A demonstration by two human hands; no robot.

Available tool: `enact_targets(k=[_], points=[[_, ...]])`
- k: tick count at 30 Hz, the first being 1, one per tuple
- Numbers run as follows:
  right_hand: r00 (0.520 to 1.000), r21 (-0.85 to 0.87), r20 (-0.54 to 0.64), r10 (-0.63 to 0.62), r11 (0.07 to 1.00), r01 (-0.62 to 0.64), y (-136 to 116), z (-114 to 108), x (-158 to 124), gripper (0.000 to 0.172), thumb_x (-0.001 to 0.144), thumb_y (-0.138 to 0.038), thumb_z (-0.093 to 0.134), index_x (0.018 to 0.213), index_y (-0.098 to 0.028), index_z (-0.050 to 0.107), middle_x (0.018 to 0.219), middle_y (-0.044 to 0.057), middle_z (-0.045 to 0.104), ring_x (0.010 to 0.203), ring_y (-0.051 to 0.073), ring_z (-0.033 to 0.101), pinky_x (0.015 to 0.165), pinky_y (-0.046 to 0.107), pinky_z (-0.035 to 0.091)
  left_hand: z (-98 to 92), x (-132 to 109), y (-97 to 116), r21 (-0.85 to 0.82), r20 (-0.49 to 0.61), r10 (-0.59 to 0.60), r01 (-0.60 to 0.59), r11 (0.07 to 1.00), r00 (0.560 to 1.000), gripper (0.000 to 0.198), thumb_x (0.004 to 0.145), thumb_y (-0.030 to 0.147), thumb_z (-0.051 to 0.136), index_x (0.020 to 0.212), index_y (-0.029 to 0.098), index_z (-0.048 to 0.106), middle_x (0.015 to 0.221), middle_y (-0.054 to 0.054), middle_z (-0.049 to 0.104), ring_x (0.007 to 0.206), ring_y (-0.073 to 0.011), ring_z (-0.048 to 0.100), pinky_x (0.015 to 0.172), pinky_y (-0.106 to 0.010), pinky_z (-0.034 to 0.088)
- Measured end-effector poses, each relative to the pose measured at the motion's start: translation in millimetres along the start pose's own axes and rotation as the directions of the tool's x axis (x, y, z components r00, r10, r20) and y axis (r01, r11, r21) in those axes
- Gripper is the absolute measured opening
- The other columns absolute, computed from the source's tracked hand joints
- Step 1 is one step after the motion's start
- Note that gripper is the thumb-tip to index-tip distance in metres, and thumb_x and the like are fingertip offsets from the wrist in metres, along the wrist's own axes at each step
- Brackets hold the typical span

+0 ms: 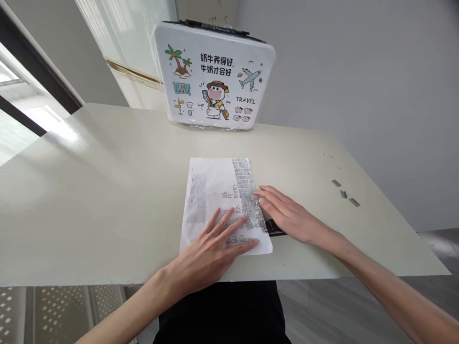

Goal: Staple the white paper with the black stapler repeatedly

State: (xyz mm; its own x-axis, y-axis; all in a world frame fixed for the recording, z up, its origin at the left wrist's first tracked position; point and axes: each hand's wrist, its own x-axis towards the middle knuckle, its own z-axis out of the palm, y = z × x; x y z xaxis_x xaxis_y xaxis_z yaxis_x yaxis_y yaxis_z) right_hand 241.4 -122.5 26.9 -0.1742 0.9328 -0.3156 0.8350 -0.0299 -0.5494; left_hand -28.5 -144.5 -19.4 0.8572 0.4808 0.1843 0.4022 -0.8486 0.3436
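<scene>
A white printed sheet of paper (211, 184) lies on the table, with blocks of small print and a grey picture on its left side. Down its right side runs a band of metallic strips (247, 191) that look like rows of staples. My left hand (218, 243) rests flat on the lower part of the sheet, fingers spread. At the sheet's right edge, my right hand (287, 212) has its fingers stretched out, the fingertips touching or just over the band. A black object (275, 228), possibly a stapler, shows partly between the sheet and my right hand; the rest of it is hidden.
A white case (215, 76) with cartoon travel pictures and a clear plastic wrap stands upright at the table's back. Several small grey pieces (344, 194) lie on the right of the pale table (107, 205). A window is at the left, a wall behind on the right.
</scene>
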Motion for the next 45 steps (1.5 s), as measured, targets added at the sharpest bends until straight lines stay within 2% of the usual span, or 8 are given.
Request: enact_targets(k=[10,16,29,33,40,45], points=[[1.000,0.064,-0.023,-0.010,0.998,0.012,9,0,0,0.063,0.105,-0.072,0.026,0.156,-0.043,0.049,0.173,-0.004,0.032,0.162,0.034,0.022,0.128,0.065,0.027,0.4,-1,1,-0.013,-0.011,-0.017,0.017,1.000,1.000,0.065,0.101,0.002,0.046,0.157,0.036,0.046,0.175,-0.003,0.024,0.162,-0.0377,0.006,0.127,-0.071,0.019],[1.000,0.066,-0.015,0.022,0.998,-0.021,4,-3,-1,0.067,0.104,-0.074,0.023,0.156,-0.041,0.049,0.174,-0.004,0.030,0.162,0.033,0.023,0.129,0.062,0.026,-0.7,-1,3,-0.021,-0.024,-0.026,0.026,0.999,0.999,0.064,0.101,0.002,0.047,0.156,0.035,0.048,0.174,-0.003,0.027,0.162,-0.0373,0.008,0.128,-0.070,0.018],[0.997,-0.074,-0.012,0.082,0.994,-0.082,-10,0,-1,0.071,0.105,-0.069,0.017,0.159,-0.034,0.045,0.175,-0.002,0.028,0.162,0.031,0.022,0.129,0.058,0.027,2.0,-2,3,0.004,-0.003,-0.030,0.030,1.000,1.000,0.066,0.101,0.004,0.046,0.158,0.037,0.044,0.176,-0.002,0.020,0.162,-0.0373,0.004,0.128,-0.070,0.016],[0.997,-0.109,-0.016,0.070,0.991,-0.072,-10,2,0,0.069,0.107,-0.066,0.016,0.158,-0.032,0.046,0.175,-0.001,0.028,0.162,0.030,0.024,0.129,0.057,0.027,1.5,-1,4,0.012,0.002,-0.030,0.030,0.999,1.000,0.064,0.102,0.005,0.047,0.158,0.036,0.045,0.175,-0.003,0.021,0.162,-0.0375,0.005,0.128,-0.070,0.017],[0.997,-0.164,-0.057,0.050,0.985,-0.059,-10,4,2,0.064,0.108,-0.062,0.019,0.155,-0.033,0.050,0.172,0.001,0.035,0.158,0.031,0.033,0.125,0.055,0.036,1.4,-1,4,-0.011,-0.011,-0.035,0.035,0.999,0.999,0.064,0.103,0.005,0.048,0.158,0.038,0.045,0.175,-0.001,0.022,0.162,-0.0373,0.005,0.128,-0.069,0.017],[0.997,-0.215,-0.056,0.051,0.975,-0.061,-11,6,3,0.064,0.109,-0.058,0.016,0.156,-0.031,0.049,0.173,0.001,0.033,0.158,0.030,0.033,0.126,0.055,0.034,1.6,0,4,-0.005,-0.014,-0.033,0.033,0.999,0.999,0.064,0.102,0.004,0.047,0.157,0.037,0.046,0.175,-0.002,0.024,0.162,-0.0367,0.006,0.128,-0.069,0.017]])
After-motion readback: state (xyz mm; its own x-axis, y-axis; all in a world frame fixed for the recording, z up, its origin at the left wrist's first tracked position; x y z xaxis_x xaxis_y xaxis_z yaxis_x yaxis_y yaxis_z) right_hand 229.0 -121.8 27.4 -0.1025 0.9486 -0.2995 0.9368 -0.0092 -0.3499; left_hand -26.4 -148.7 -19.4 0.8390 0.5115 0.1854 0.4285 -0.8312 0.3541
